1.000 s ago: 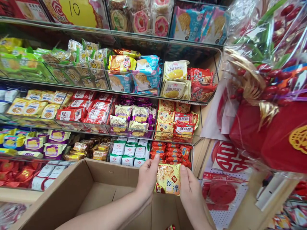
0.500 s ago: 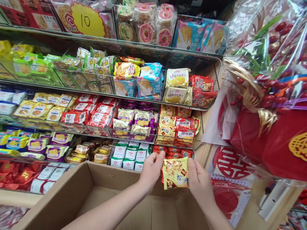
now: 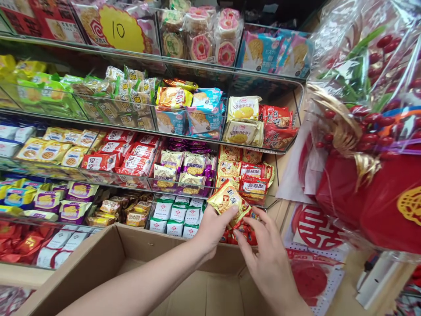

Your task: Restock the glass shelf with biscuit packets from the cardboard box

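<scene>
My left hand grips a yellow cookie packet with dark lettering, its thumb pressed on the lower right part. The packet is tilted, up against the front of the bin of similar yellow packets and red packets. My right hand is just right of the held packet, thumb and fingers apart. Its fingertips are close to the packet's right edge; I cannot tell whether they touch. Below and partly behind the hands lie red packets in the lowest bin.
An open cardboard box stands below the shelves. Clear bins of wrapped snacks fill the tiers, with white-and-green packets to the left. A yellow price tag hangs above. Plastic-wrapped red decorations jut in at right.
The yellow packet has moved up toward the shelf and turned in my left hand. My right hand has let go of its edge and spread its fingers.
</scene>
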Demonstrator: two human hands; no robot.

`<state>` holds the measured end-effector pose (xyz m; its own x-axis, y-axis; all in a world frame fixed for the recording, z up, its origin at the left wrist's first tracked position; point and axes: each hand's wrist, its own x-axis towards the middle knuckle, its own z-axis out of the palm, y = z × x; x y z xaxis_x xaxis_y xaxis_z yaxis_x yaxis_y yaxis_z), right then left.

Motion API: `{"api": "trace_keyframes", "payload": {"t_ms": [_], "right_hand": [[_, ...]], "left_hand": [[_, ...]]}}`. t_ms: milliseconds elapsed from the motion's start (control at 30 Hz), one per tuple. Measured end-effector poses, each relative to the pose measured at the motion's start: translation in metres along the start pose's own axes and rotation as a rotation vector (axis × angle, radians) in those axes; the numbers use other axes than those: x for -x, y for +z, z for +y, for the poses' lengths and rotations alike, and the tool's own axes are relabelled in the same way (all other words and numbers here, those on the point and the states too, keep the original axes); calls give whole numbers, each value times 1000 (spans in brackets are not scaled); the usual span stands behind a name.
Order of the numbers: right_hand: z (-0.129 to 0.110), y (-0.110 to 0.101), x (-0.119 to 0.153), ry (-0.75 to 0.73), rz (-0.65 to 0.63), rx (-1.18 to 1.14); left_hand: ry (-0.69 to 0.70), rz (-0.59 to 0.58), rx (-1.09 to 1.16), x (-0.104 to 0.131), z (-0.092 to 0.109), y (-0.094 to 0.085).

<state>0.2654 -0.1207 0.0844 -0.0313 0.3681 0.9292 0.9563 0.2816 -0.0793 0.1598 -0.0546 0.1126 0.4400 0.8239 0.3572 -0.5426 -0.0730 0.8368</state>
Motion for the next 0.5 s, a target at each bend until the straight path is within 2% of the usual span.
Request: {"api": "trace_keyframes", "payload": {"t_ms": [167,267,333,400,500], "right_hand": [[11,10,-22,-35,-87,25],[23,7,-45,-74,-120,40],[34,3,-65,-70,-89,69],[50,0,-88,-12,-34,102],[76,0,-117,41,-66,188]], "left_hand": [[28,112,198,-11,3,26],[-11,192,194,-25,9,42],[2,126,46,-38,17,49],[75,28,-259,-52,25,52],[213,9,-630,-71,38,45]]}}
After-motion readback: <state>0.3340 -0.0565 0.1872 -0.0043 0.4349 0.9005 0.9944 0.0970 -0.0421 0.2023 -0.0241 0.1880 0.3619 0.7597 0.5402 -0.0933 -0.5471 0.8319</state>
